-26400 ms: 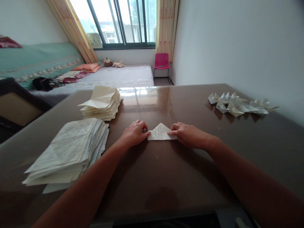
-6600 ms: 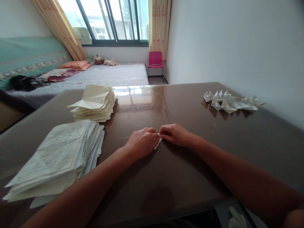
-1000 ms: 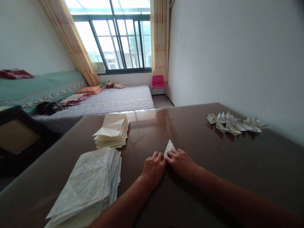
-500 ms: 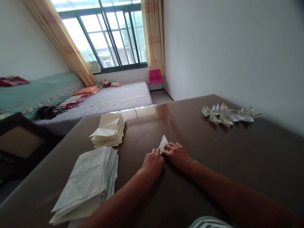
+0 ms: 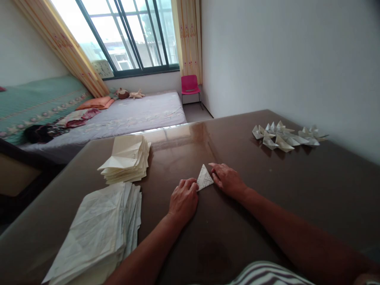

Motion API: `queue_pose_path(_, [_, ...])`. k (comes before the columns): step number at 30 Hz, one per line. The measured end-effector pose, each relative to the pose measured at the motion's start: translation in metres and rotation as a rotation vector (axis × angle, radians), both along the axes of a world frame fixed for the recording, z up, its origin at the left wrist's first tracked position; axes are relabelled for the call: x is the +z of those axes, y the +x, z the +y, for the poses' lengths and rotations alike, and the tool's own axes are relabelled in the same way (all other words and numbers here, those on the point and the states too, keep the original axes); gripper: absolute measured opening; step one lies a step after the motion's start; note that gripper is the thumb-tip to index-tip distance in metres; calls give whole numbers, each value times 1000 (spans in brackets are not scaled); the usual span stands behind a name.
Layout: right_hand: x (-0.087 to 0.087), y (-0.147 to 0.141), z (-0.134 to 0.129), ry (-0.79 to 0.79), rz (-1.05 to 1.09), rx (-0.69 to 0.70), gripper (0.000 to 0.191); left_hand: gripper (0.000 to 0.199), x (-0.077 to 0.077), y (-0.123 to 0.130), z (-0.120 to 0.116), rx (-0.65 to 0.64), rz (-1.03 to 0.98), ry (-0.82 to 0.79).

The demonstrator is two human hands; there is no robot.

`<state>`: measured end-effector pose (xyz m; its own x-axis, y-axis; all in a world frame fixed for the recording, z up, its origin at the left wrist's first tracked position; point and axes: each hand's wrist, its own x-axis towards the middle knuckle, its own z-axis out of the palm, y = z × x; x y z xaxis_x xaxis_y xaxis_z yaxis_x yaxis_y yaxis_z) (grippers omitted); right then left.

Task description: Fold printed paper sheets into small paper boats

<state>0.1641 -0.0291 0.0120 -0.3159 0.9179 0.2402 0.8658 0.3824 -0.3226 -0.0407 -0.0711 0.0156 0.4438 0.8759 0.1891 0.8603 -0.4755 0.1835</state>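
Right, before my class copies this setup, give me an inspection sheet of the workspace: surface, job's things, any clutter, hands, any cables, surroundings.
Surface: glossy brown table, reflecting light at its far side.
Job's things: folded paper triangle between the hands; cream stack and whiter stack at left; group of folded paper shapes at far right.
Clutter: pale speck, too small to identify.
Hands: left hand at the triangle's left edge; right hand beside its right edge, contact unclear.
Cables: nothing seen.
Surroundings: bed, pink chair, window.

Pink chair (image 5: 190,84) near the bed (image 5: 157,105)
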Motion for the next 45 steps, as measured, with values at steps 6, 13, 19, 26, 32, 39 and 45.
queue_pose_path(6, [-8,-5,0,-71,223,146,42,39,-6,-1,2,-17,-222,-25])
queue_pose_path(13, [-12,-4,5,-119,292,170,42,59,-15,-1,4,-28,-653,-161])
queue_pose_path(19, [-2,-9,-1,-139,280,140,43,53,-12,4,3,-120,-771,-182])
queue_pose_path(26, [10,-10,-8,-285,397,131,57,57,-9,4,-3,-241,-645,-77])
queue_pose_path(32, [8,-9,-10,-459,683,292,72,58,-6,3,-5,-317,-493,14])
queue_pose_path(39, [0,-22,-14,-75,577,199,54,54,-8,10,-5,-46,-637,95])
queue_pose_path(45, [-5,-34,-17,25,578,245,53,54,-14,17,3,32,-760,-73])
